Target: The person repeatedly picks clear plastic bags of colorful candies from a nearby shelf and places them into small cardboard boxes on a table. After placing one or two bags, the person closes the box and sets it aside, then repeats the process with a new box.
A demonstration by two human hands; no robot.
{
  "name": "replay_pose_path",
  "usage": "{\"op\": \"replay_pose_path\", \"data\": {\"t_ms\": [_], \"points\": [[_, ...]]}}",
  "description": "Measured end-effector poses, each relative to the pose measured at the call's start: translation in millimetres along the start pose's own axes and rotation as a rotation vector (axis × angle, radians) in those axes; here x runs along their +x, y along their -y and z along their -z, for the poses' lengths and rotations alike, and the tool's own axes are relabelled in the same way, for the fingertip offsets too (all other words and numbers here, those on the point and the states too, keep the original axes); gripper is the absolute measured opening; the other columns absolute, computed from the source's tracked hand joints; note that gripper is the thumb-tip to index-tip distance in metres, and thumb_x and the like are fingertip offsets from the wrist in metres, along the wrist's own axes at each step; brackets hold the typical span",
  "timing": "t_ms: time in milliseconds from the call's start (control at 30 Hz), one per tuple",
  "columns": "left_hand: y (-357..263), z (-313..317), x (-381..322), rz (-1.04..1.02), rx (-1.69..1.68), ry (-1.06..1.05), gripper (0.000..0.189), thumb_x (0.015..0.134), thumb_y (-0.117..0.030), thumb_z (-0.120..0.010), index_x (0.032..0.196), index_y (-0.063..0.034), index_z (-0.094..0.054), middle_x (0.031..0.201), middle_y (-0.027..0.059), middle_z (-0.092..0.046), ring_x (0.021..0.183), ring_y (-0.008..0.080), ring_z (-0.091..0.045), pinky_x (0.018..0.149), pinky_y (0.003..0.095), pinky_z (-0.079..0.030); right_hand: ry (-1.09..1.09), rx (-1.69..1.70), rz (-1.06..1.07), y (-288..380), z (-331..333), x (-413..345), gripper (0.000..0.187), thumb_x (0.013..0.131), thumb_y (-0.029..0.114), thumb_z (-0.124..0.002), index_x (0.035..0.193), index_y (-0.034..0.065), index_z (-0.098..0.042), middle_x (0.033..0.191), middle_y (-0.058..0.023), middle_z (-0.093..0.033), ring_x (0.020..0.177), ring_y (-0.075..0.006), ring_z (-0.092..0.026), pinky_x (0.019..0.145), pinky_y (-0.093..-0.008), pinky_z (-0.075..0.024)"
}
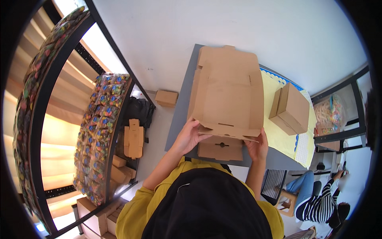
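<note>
A large cardboard box blank [226, 89], partly folded up with its lid panel spread towards the wall, lies on the grey table [179, 119]. My left hand [189, 136] grips the left end of its near wall, thumb on top. At the right end of that same wall, my right hand [258, 145] holds the folded edge, its fingers partly hidden beneath. Under the near wall, a slotted cardboard flap [220, 148] sticks out towards me. To the right, a closed cardboard box [294, 110] rests on yellow paper sheets [268, 92].
Shelves of bagged colourful sweets [98, 119] stand at the left, with flat cardboard pieces [133, 140] beside them. Small boxes [166, 98] sit on the floor by the wall. A clear tub [331, 112] is on a right rack. Lower right, a person in stripes [316, 206] sits.
</note>
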State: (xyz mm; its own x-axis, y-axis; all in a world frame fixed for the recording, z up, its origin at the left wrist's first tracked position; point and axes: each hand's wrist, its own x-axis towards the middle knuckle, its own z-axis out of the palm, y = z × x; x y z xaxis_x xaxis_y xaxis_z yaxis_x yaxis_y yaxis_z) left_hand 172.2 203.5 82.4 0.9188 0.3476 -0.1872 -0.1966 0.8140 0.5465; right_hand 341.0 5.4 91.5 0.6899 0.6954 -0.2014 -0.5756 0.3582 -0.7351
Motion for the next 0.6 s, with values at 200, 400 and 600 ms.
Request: {"op": "replay_pose_path", "data": {"t_ms": [200, 400, 600], "points": [[12, -5, 1, -0.066, 0.127, 0.013, 0.059, 0.095, -0.021, -0.043, 0.146, -0.0148, -0.014, 0.139, 0.0073, -0.036, 0.118, 0.0181, -0.05, 0.086, 0.0322, -0.053, -0.214, -0.244, 0.304, -23, -26, -5, 0.049, 0.093, 0.033, -0.048, 0.129, 0.0011, -0.04, 0.121, -0.0138, -0.049, 0.115, -0.0235, -0.047, 0.096, -0.0366, -0.0385], [23, -13, 8, -0.308, 0.219, 0.132, 0.071, 0.095, -0.035, -0.046, 0.147, -0.0058, -0.006, 0.152, 0.0113, -0.013, 0.138, 0.0231, -0.021, 0.108, 0.0375, -0.028, -0.231, -0.221, 0.446, -36, -20, -4, 0.047, 0.092, 0.033, -0.049, 0.124, -0.0007, -0.043, 0.119, -0.0124, -0.049, 0.112, -0.0216, -0.048, 0.096, -0.0348, -0.0371], [46, 2, 29, -0.854, 0.688, 0.273, 0.097, 0.081, -0.044, -0.067, 0.145, -0.002, -0.007, 0.148, 0.0181, -0.019, 0.137, 0.0268, -0.019, 0.109, 0.0411, -0.023, -0.163, -0.21, 0.603, -36, -23, -2, 0.048, 0.096, 0.042, -0.039, 0.123, 0.003, -0.042, 0.119, -0.0102, -0.051, 0.113, -0.02, -0.048, 0.096, -0.0342, -0.0372]]}}
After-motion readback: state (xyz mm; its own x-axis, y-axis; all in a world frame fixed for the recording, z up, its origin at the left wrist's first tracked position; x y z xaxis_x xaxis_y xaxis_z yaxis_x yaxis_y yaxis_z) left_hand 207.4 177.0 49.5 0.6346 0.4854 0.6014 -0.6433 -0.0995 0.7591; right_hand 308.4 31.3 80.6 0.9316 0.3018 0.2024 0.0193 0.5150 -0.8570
